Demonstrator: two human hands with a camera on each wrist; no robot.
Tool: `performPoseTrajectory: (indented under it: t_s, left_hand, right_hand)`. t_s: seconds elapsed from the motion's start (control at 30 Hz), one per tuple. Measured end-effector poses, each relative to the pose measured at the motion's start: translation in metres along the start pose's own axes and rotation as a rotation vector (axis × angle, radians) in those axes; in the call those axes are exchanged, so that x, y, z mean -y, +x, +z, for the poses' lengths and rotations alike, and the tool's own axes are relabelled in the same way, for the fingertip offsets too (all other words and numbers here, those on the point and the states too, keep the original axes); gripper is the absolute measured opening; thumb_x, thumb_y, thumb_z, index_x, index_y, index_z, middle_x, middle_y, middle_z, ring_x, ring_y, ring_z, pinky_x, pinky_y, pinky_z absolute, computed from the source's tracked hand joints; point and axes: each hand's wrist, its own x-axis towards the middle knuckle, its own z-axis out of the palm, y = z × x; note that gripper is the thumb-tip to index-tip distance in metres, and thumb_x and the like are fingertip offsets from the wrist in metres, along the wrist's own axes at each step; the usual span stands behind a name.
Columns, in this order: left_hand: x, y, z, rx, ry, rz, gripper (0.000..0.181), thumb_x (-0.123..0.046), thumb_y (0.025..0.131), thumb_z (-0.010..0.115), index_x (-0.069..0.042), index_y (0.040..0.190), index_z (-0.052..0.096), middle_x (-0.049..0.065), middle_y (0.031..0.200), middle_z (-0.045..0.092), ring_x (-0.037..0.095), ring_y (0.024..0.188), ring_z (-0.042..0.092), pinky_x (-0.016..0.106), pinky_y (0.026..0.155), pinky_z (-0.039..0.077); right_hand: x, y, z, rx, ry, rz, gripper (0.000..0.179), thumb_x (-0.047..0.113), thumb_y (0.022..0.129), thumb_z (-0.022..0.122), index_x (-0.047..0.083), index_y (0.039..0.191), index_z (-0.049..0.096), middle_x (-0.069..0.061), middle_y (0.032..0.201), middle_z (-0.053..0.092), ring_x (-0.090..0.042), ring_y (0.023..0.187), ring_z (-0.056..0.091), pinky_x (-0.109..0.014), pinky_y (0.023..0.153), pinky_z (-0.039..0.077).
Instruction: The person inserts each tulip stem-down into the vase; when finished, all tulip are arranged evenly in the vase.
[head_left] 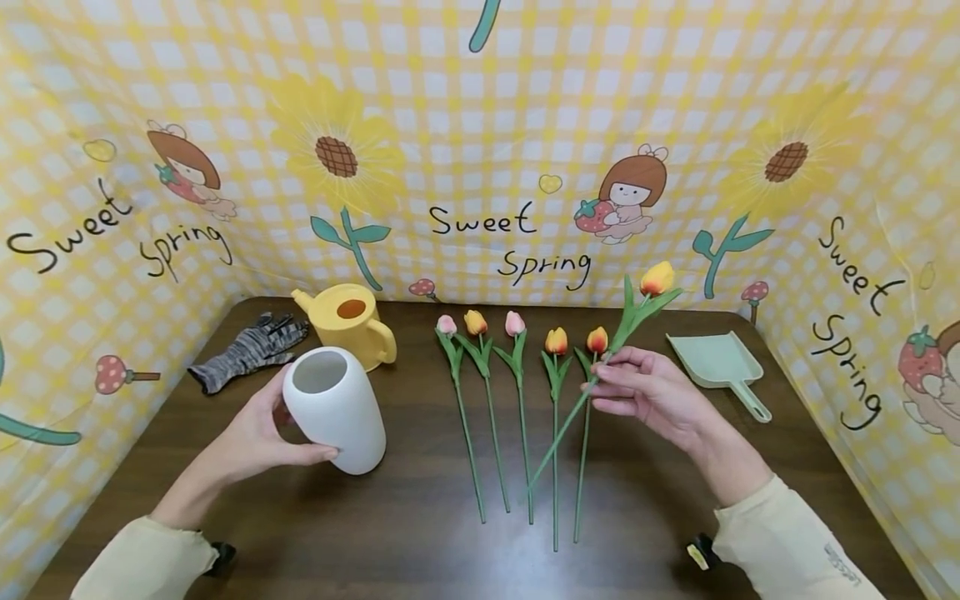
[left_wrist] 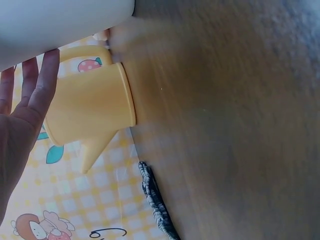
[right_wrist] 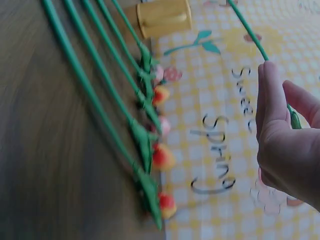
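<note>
A white vase [head_left: 341, 421] leans slightly in my left hand [head_left: 258, 437], whose thumb and fingers go round its sides; its round mouth faces up. In the left wrist view, fingers press the pale wall of the vase [left_wrist: 60, 25]. My right hand [head_left: 660, 400] pinches the green stem of a yellow-orange tulip [head_left: 657, 279] between thumb and fingers, bloom up and stem slanting down to the left. Beneath that stem, several more tulips [head_left: 555, 342] lie side by side on the table, pink and orange ones. The right wrist view shows the right hand [right_wrist: 285, 135] around the stem.
A yellow watering can [head_left: 345, 321] stands behind the vase. Left of it lies a grey knitted glove [head_left: 247, 354]. At the right is a pale green dustpan [head_left: 720, 362]. Checked cloth [head_left: 480, 125] walls in the brown table [head_left: 420, 533] at the back and sides.
</note>
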Motion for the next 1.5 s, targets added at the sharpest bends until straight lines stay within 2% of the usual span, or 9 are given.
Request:
performPoseTrajectory:
  t_s: [0.17,0.4,0.6,0.83,0.97,1.13,1.27,1.4,1.5]
  left_hand:
    - [-0.001,0.001,-0.001,0.014,-0.002,0.013,0.106,0.004,0.063,0.095,-0.016,0.151,0.040,0.008,0.131,0.057,0.020,0.105,0.065,0.030,0.075,0.058]
    - [-0.001,0.013,0.006,0.055,-0.037,0.024,0.102,0.003,0.064,0.094,-0.016,0.149,0.041,0.008,0.132,0.056,0.021,0.109,0.063,0.031,0.079,0.059]
    - [0.000,0.010,0.005,0.033,-0.034,0.019,0.105,0.003,0.063,0.095,-0.016,0.150,0.040,0.008,0.130,0.057,0.020,0.107,0.064,0.031,0.075,0.058]
    - [-0.001,0.004,0.002,0.024,-0.032,0.025,0.106,0.005,0.062,0.095,-0.014,0.150,0.040,0.009,0.129,0.057,0.020,0.106,0.064,0.031,0.075,0.058]
    - [0.000,0.002,0.000,0.023,-0.034,0.024,0.105,0.007,0.062,0.094,-0.013,0.150,0.040,0.009,0.130,0.056,0.020,0.108,0.063,0.029,0.078,0.058]
    - [-0.001,0.002,-0.002,0.030,-0.037,0.033,0.105,0.009,0.062,0.093,-0.011,0.150,0.039,0.010,0.130,0.056,0.020,0.109,0.063,0.027,0.081,0.057]
    - [-0.001,0.002,-0.002,0.034,-0.037,0.024,0.105,0.009,0.062,0.093,-0.012,0.150,0.039,0.010,0.130,0.056,0.019,0.109,0.063,0.028,0.081,0.058]
    - [0.000,0.003,-0.002,0.039,-0.036,0.021,0.105,0.008,0.063,0.093,-0.012,0.150,0.039,0.010,0.130,0.056,0.019,0.109,0.063,0.029,0.080,0.058]
    - [0.001,0.004,-0.002,0.043,-0.041,0.031,0.105,0.009,0.062,0.093,-0.012,0.150,0.038,0.010,0.130,0.056,0.020,0.109,0.064,0.029,0.080,0.059]
  right_hand:
    - [-0.004,0.007,0.023,-0.010,-0.032,-0.038,0.012,-0.003,0.102,0.056,0.006,0.104,0.064,-0.009,0.102,0.073,-0.027,0.098,0.074,-0.044,0.087,0.058]
    - [0.000,0.009,0.038,0.008,-0.023,-0.064,0.012,-0.004,0.101,0.057,0.003,0.108,0.065,-0.011,0.104,0.072,-0.028,0.099,0.073,-0.045,0.089,0.057]
    - [0.007,0.019,0.059,0.024,0.020,-0.097,0.011,-0.003,0.100,0.060,0.002,0.108,0.066,-0.010,0.104,0.071,-0.028,0.101,0.073,-0.044,0.089,0.058]
    - [0.015,0.034,0.085,0.068,0.123,-0.217,0.016,-0.006,0.100,0.058,0.005,0.100,0.071,-0.009,0.101,0.074,-0.024,0.093,0.074,-0.043,0.088,0.059]
    - [0.018,0.043,0.101,0.105,0.174,-0.286,0.017,-0.004,0.100,0.058,0.003,0.097,0.072,-0.010,0.098,0.075,-0.025,0.094,0.074,-0.042,0.089,0.059]
    - [0.024,0.055,0.122,0.116,0.200,-0.365,0.009,-0.001,0.097,0.065,0.002,0.096,0.074,-0.012,0.095,0.075,-0.025,0.090,0.075,-0.041,0.085,0.060]
    - [0.027,0.067,0.138,0.113,0.221,-0.394,0.004,0.002,0.091,0.076,0.002,0.093,0.073,-0.012,0.096,0.075,-0.028,0.090,0.075,-0.042,0.083,0.061]
    - [0.028,0.077,0.151,0.126,0.187,-0.431,0.005,0.000,0.089,0.077,0.001,0.093,0.072,-0.014,0.094,0.075,-0.029,0.090,0.075,-0.045,0.083,0.061]
    - [0.028,0.083,0.159,0.138,0.128,-0.468,0.007,-0.005,0.092,0.069,0.000,0.094,0.072,-0.015,0.094,0.074,-0.029,0.089,0.075,-0.047,0.084,0.060]
